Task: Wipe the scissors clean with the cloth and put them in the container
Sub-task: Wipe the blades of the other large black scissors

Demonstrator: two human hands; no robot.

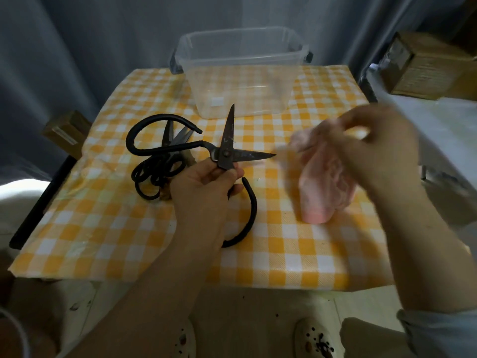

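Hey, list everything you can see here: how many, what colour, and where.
held scissors: 1, black, blades open, over the table's middle
scissors pile: several, count unclear, black, on the table left of the held pair
container: 1, clear, dark handles, table's far edge
cloth: 1, pink, right of the open blades
tablecloth: 1, yellow and white check, covers the table
left box: 1, brown, beyond the table's left edge
right box: 1, brown, far right
curtain: grey-blue, behind the table
shoes: 2, white, spotted, bottom edge
left hand: grips the held scissors near the pivot
right hand: holds the cloth, blurred
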